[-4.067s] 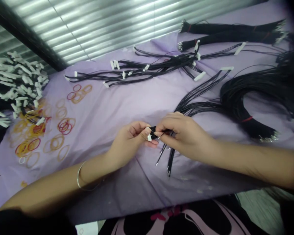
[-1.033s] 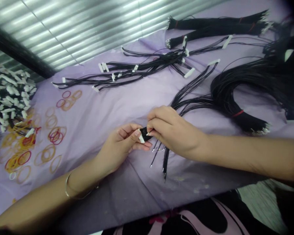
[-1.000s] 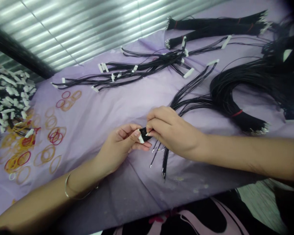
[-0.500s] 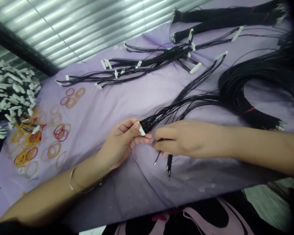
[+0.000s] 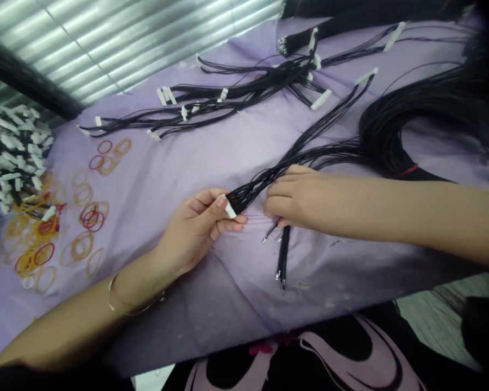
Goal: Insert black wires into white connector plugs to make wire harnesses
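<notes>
My hands are apart: my left hand (image 5: 193, 231) clamps the black wire bundle (image 5: 255, 184) at its white connector (image 5: 230, 210); my right hand (image 5: 299, 198) lies just right of that connector, its grip unclear. Keep strands taut, uncrossed.

Black wires (image 5: 293, 160) tipped with white connectors (image 5: 230, 210) lie on lilac cloth (image 5: 179, 163) beside red rubber bands (image 5: 93, 219).

Your view is bright and fairly even, with hard white glare streaking along the ribbed metal panel (image 5: 118, 43) at upper left. The lilac cloth (image 5: 179, 168) looks soft-lit, with only faint shadow below your right forearm (image 5: 391, 212). The wide lens bends things near the frame edges, the top right corner falls dark, and the wire coil (image 5: 415, 108) blurs there.
</notes>
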`<state>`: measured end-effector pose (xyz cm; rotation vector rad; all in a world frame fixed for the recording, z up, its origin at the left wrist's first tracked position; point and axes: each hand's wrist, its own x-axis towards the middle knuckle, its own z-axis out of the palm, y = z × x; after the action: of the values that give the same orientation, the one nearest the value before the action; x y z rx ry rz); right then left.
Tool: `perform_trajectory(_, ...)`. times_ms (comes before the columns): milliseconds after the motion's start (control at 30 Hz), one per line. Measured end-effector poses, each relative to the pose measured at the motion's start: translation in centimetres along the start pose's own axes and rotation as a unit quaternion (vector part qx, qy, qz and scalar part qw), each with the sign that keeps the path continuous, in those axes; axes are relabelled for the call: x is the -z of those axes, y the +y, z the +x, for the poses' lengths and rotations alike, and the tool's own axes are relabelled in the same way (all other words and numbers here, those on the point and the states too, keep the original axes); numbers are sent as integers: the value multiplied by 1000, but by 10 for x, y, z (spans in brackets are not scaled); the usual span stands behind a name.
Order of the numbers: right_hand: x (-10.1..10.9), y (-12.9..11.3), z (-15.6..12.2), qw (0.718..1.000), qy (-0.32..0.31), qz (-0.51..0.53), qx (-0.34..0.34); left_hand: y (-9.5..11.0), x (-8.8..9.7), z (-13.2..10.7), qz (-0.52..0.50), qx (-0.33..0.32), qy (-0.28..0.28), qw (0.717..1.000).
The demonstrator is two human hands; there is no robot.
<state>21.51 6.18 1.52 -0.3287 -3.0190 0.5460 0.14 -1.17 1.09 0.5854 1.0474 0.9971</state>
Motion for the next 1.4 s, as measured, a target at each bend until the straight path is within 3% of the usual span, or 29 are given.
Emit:
perform_trajectory(167,4,-2,-1,1000,-2,18,15,1,0,1,8,6,13,1000)
perform_trajectory(333,7,-5,1,989,-38,127,64,0,0,1,10,3,10,1000)
perform_trajectory(700,13,-11,-1,991,-90,88,48,0,0,-1,35,-1,14,999)
perform_trajectory(800,15,-14,-1,987,-57,139,63,0,-1,0,38,-3,8,999)
perform_trajectory(933,16,-10,6,960,79,268,15,1,-2,-1,52,-10,-7,999)
perform_trajectory(1100,15,-5,10,953,192,234,-33,-1,1,-2,60,-14,-11,998)
perform_trajectory(1267,17,-10,7,939,246,236,-43,-2,2,-3,54,-15,-8,998)
perform_trajectory(1400,17,-11,7,938,221,252,-90,-2,1,-2,48,-20,-6,999)
